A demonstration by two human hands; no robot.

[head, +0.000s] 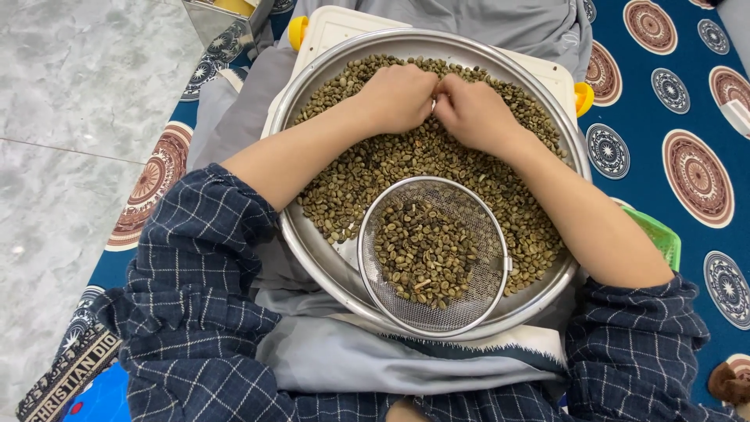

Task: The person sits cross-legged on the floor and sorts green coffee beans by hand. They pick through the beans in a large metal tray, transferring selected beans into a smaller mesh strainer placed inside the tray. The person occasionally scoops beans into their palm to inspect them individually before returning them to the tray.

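Blue mat (pixel 664 47) patterned with round brown-and-white medallions, spread across right and lower left of frame. Grey marbled floor tile (pixel 70 101) at upper left. Metal box (pixel 223 23) with a yellow part inside, at top left edge. Green mesh basket (pixel 660 234) at right, partly hidden. White board (pixel 332 23) with yellow knobs (pixel 297 31) at top centre. Grey cloth (pixel 375 359) at lower centre.

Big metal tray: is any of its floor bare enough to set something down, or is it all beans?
Nearly all beans. The tray shows bare metal only in a small patch at the mesh sieve's left edge and along the near rim. Left hand and right hand crowd the far middle.
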